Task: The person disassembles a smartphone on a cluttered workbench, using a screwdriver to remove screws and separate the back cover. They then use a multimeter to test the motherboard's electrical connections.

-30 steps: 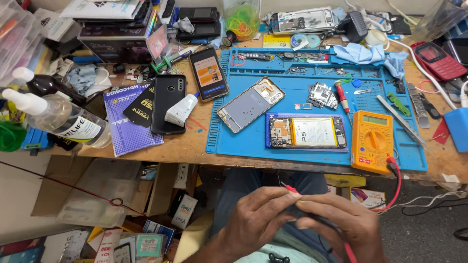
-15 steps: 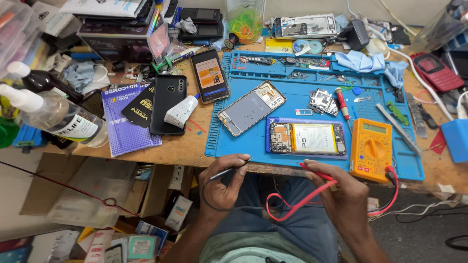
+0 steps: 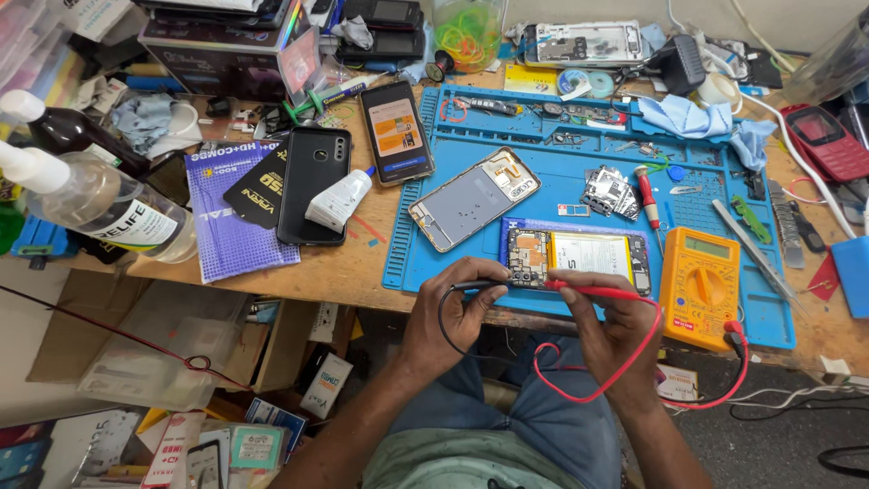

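An opened phone [image 3: 579,258] with its board and battery showing lies on the blue repair mat [image 3: 724,217] near the front edge. My left hand [image 3: 453,312] grips a black probe [image 3: 484,285] whose tip touches the board end of the phone. My right hand [image 3: 611,317] grips a red probe [image 3: 593,291] that also points at the board. Red and black leads loop down to an orange multimeter [image 3: 699,288] on the mat to the right.
A phone frame [image 3: 472,197], a lit phone [image 3: 396,132] and a black phone [image 3: 312,186] with a white tube [image 3: 337,201] lie to the left. Clear bottles [image 3: 90,204] stand at far left. Tweezers [image 3: 751,246], a red screwdriver [image 3: 647,195], cloths and clutter crowd the back.
Both hands rose from my lap to the table edge. The black and red probes now meet over the opened phone's board.
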